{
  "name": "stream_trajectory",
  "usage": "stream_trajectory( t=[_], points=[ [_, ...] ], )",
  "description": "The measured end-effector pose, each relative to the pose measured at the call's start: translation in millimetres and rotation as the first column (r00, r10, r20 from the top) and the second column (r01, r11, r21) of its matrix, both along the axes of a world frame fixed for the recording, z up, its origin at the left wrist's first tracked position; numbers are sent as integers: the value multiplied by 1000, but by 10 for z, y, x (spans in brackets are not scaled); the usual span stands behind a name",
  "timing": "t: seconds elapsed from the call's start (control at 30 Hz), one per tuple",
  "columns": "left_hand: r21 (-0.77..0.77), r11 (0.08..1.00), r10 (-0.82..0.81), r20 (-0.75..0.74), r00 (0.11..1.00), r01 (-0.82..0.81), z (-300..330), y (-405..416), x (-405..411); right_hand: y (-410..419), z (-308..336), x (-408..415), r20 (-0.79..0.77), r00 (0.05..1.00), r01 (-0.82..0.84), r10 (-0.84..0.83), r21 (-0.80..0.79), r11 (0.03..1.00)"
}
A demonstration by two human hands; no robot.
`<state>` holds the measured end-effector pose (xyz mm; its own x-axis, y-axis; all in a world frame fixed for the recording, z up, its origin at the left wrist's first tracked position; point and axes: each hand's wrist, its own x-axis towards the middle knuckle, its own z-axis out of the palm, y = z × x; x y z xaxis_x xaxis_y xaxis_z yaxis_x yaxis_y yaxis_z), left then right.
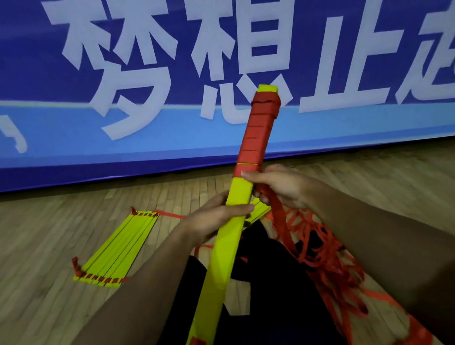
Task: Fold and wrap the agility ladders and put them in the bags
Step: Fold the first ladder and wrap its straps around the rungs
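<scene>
A stacked bundle of yellow ladder rungs [222, 257] stands tilted in front of me, its upper part bound in red strap [258, 131]. My left hand [213, 217] grips the bundle around its middle. My right hand [282, 187] pinches the red strap beside the bundle, just below the wound section. From that hand the loose strap [322, 249] falls in a tangled heap on my right. A second ladder of yellow rungs [118, 249] lies fanned on the wooden floor at left.
A large blue banner with white characters [158, 69] covers the wall ahead. Dark fabric [273, 318], a bag or my legs, lies beneath the bundle. The wooden floor [36, 242] extends left and right.
</scene>
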<state>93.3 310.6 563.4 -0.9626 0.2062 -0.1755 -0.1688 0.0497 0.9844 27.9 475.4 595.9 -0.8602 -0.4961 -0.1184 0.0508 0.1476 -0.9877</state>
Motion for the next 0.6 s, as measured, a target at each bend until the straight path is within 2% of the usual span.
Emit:
stream_trajectory(
  t=[0.03,0.1,0.2,0.27,0.37,0.43,0.5,0.6],
  points=[
    [77,997,-24,34,999,21,-20,19,36,-10,4,4,-17,1000,-10,10,2,1000],
    [134,991,-7,27,1000,4,-77,63,50,-47,25,24,-51,999,19,-18,26,999],
    [79,995,59,4,998,-59,-77,92,8,-86,-16,13,-50,982,184,-183,24,983],
    [-46,994,98,-10,995,-99,-41,101,-22,-87,-67,-18,14,956,293,-293,-27,956],
    [-230,957,165,-66,984,-176,-33,133,-119,-68,-49,-2,42,960,277,-275,-43,960],
    [-424,880,161,-162,974,-216,-24,171,-189,-72,-9,30,-32,964,263,-262,3,965],
    [-600,764,130,-215,968,-236,-12,232,-214,-64,-20,13,-39,950,311,-309,25,950],
    [-687,687,106,-226,968,-236,21,304,-250,-45,-3,-16,10,921,389,-389,10,921]
  ],
)
